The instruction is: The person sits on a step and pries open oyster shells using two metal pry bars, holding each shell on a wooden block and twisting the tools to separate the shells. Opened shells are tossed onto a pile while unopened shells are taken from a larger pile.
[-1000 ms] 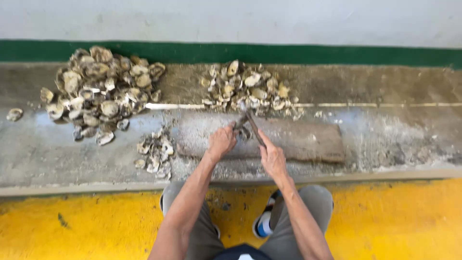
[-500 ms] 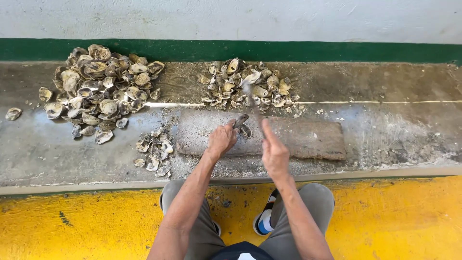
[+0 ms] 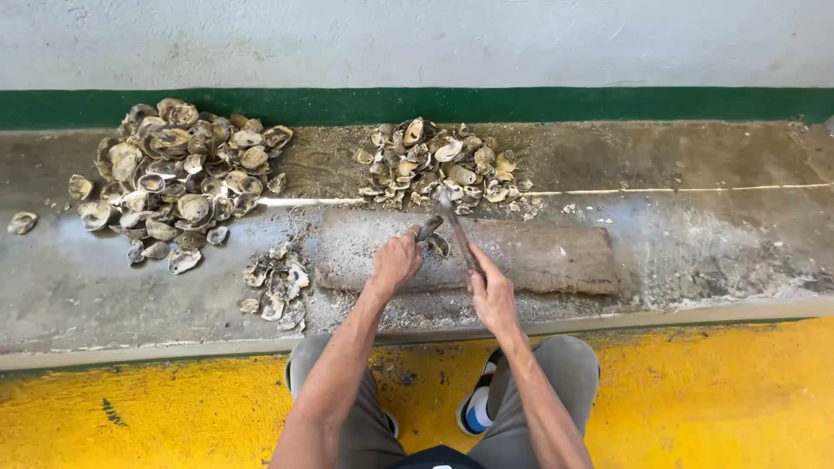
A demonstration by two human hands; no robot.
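- The left hand rests on the grey slab, fingers curled round an oyster shell and pinning it to the slab's left half.
- The right hand sits at the slab's near edge, closed tight round the handle of a dark metal tool.
- Half a second ago the tool was raised, its head up over the shells behind the slab; now it slants down, its tip just above and beside the held shell. It looks like a downstroke, about to land or only just landed; contact I cannot make out.
- A second ago the tool was likewise low at the shell, so this reads as one blow in a steady run of them, the shell not yet visibly opened.
- The left hand has hardly shifted between the three views.
- Behind the slab lies the middle shell pile; well off to the slab's left, the large shell pile; just off the slab's left end, a small cluster of shells.
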